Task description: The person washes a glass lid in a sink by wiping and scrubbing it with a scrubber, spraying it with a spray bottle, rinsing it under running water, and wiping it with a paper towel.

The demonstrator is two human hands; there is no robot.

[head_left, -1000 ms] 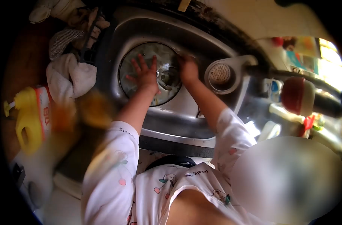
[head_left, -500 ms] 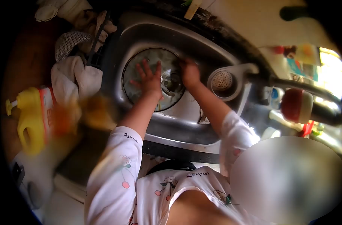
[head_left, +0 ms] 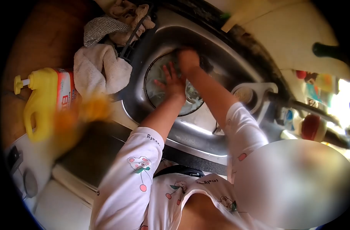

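- Moved since half a second ago: right hand [head_left: 189,60], from right edge of round glass lid [head_left: 158,68] to far edge, now just beside left hand [head_left: 174,86]. Swung a bit too: camera view, bringing left-side items further in.
- Left hand: fingers spread wide on the glass, gripping nothing.
- Right hand: fingers curled in, blurred; cannot tell if holding anything.
- Lid location: lying in metal sink [head_left: 198,142], dark-rimmed, whitish streaks on glass.
- In the way: right forearm [head_left: 208,82] crossing lid's right part; left hand covering the middle.
- Right side of sink: grey strainer cup [head_left: 264,92], handle pointing away, partly behind right forearm.
- Left of sink: dark rack [head_left: 134,38] with cloths bunched at it; pale towel [head_left: 92,69] below, mesh cloth [head_left: 102,30] near it.
- Further left: yellow pump bottle [head_left: 42,99], red-and-white label, just beside towel. Orange blur [head_left: 81,113] overlapping its lower right.
- Far right: red-and-white item [head_left: 312,126], too blurred to name.
- Lower right: big pale blur [head_left: 295,184], hiding whatever lies behind.
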